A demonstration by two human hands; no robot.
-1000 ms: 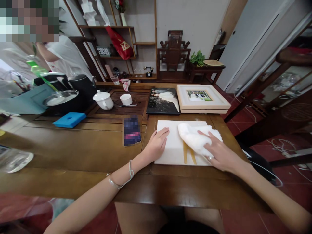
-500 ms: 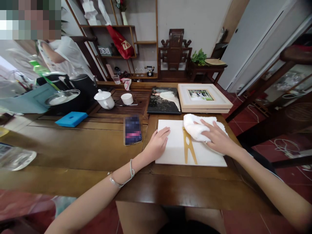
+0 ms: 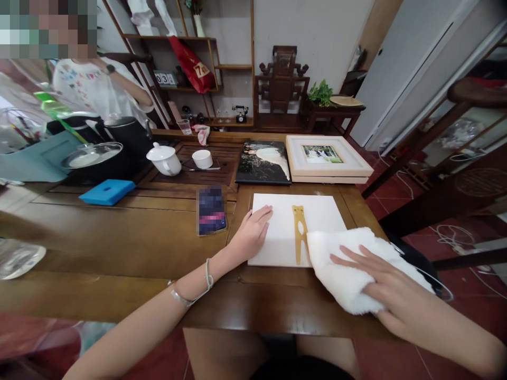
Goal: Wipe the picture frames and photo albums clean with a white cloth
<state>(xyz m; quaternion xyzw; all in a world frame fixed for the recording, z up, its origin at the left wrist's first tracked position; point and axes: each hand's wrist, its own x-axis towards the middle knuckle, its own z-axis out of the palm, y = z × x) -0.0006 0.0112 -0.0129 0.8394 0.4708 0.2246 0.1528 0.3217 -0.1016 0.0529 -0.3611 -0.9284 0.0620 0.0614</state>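
Observation:
A flat white panel (image 3: 277, 245) lies on the wooden table, bearing a gold two-legged piece (image 3: 297, 219) with an oval hole. That piece resembles a frame's easel stand, but I cannot tell for sure. My left hand (image 3: 253, 229) rests with fingers extended on the panel's left edge, holding nothing. A fluffy white towel (image 3: 332, 274) is under my right hand (image 3: 372, 279), whose fingers press and hold it with some spread. The towel covers the panel's lower right corner and part of the gold piece, and overhangs the table's right side.
Behind the panel lie a dark photo board (image 3: 261, 163) and a pale picture frame (image 3: 328, 169). A phone (image 3: 212, 211) is left of my left hand. Farther left are a blue sponge-like block (image 3: 106, 191), a lidded white cup (image 3: 163, 158) and a pot (image 3: 95, 158). Another person (image 3: 95, 84) stands behind.
My right hand has drawn the towel from the panel's upper right down toward me and right, uncovering that upper corner. My left hand stays on the left edge. The other person's arm has shifted.

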